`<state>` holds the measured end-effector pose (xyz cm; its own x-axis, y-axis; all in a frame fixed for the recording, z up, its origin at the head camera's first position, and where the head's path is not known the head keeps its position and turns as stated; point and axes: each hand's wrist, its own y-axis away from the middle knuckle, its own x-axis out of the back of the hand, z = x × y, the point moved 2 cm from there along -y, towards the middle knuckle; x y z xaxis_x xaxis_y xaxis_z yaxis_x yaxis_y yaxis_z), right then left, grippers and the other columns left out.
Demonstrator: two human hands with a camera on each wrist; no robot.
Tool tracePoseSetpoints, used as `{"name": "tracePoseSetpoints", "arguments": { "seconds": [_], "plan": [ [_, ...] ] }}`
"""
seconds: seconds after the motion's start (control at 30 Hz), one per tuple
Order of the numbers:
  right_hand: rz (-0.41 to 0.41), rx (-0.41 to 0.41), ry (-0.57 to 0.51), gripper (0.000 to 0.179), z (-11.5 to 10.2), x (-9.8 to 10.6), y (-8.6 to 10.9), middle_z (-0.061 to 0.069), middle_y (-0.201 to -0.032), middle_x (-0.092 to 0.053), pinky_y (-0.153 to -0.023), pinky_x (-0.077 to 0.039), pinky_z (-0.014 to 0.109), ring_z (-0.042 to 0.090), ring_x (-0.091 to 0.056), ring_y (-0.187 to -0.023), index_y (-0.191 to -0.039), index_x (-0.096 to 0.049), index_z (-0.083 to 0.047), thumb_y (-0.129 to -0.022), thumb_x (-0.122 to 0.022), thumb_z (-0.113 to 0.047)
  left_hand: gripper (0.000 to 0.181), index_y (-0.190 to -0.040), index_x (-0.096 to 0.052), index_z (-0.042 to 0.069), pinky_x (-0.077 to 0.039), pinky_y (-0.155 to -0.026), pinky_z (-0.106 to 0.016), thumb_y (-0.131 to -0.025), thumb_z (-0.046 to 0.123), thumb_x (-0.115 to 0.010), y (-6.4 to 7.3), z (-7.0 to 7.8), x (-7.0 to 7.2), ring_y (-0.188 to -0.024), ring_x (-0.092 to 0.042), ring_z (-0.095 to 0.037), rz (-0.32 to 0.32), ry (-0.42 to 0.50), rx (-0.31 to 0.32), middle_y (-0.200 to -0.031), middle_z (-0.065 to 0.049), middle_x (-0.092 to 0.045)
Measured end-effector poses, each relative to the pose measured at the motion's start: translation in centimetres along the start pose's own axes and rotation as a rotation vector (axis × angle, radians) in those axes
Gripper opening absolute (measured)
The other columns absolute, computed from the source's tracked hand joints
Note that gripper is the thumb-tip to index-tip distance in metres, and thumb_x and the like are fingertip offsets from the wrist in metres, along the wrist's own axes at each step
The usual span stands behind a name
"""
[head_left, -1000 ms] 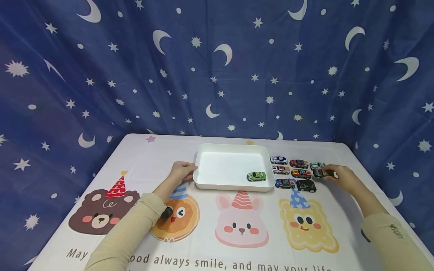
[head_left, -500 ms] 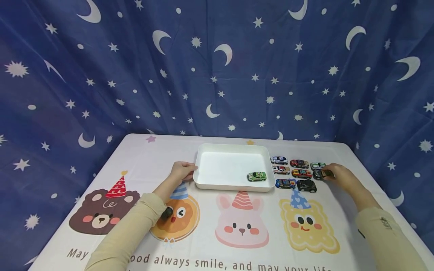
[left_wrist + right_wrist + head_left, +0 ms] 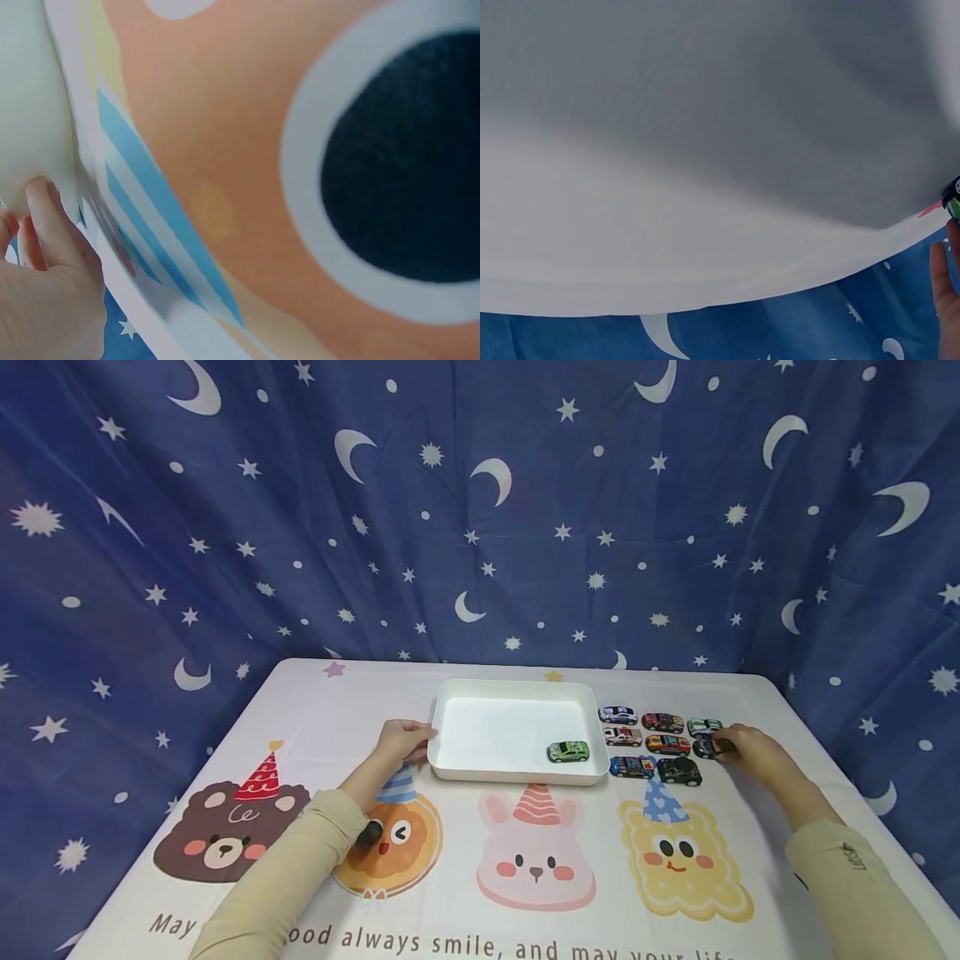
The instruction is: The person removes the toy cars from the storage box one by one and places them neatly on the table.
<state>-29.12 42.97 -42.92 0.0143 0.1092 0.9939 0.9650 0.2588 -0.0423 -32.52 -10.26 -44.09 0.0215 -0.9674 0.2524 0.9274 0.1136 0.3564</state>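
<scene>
A white tray (image 3: 517, 727) stands on the table, with one green toy car (image 3: 568, 752) at its front right. My left hand (image 3: 401, 741) grips the tray's left rim; in the left wrist view the thumb of the left hand (image 3: 52, 277) presses the tray wall (image 3: 34, 112). At the right my right hand (image 3: 753, 752) pinches a dark toy car (image 3: 705, 749), its right end hidden by the fingers. Just behind it lies a white-green toy car (image 3: 703, 727). The right wrist view shows only part of the right hand (image 3: 946, 292) at its edge.
Several toy cars stand in rows right of the tray, among them a red-yellow one (image 3: 667, 744), a black one (image 3: 679, 771) and a blue one (image 3: 632, 767). A printed cloth (image 3: 540, 860) covers the table. A blue star-patterned curtain (image 3: 420, 485) hangs behind.
My right hand has shifted slightly left over the dark car's right end, and its forearm has swung left. The left hand stays on the tray rim.
</scene>
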Motion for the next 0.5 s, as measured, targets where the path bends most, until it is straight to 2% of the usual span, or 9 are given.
{"name": "tracePoseSetpoints", "arguments": {
  "seconds": [0.27,0.5],
  "plan": [
    [0.067,0.012,-0.032,0.023,-0.21,0.51,0.52,0.02,-0.084,-0.064,-0.075,-0.05,0.055,0.041,-0.061,-0.083,-0.097,-0.063,0.009,-0.076,-0.071,0.003,0.029,-0.111,-0.065,-0.004,-0.054,-0.053,-0.013,-0.087,0.012,-0.067,-0.02,-0.13,-0.01,-0.056,-0.058,-0.001,-0.004,-0.002,-0.012,-0.08,-0.003,-0.067],
    [0.068,0.023,-0.049,0.023,-0.32,0.74,0.62,0.023,-0.086,-0.065,-0.077,-0.05,0.056,0.042,-0.061,-0.085,-0.098,-0.063,0.01,-0.076,-0.07,0.005,0.029,-0.111,-0.065,-0.003,-0.053,-0.052,-0.012,-0.087,0.013,-0.067,0.06,-0.04,-0.03,-0.055,-0.058,-0.001,0.001,0.002,-0.011,-0.077,-0.002,-0.065]
  ]
}}
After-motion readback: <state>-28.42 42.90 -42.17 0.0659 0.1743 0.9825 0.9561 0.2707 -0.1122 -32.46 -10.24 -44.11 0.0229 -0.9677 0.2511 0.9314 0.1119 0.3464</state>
